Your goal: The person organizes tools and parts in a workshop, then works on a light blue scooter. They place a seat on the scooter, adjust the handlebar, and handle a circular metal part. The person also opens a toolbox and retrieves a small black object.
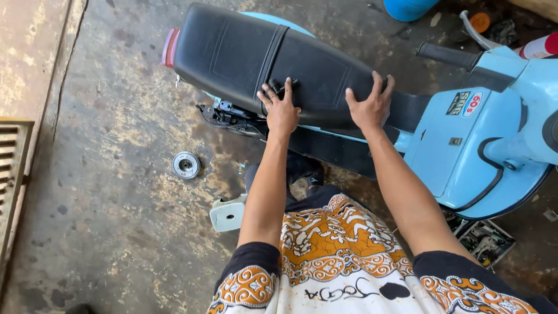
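Both hands, left point(282, 110) and right point(369, 106), press flat on the black seat point(232, 55)

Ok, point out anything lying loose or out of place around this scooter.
A round metal part lies loose on the stained concrete floor, apart from the scooter. A pale cover piece sits detached by the person's knee.

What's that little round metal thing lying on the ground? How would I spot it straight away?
Start at the light blue scooter with the long black seat that both hands press on. Look down from the seat's rear end, past the left hand, to the stained concrete floor. There lies a round silver metal part with a dark centre, alone; the pale angular cover nearby is not round.
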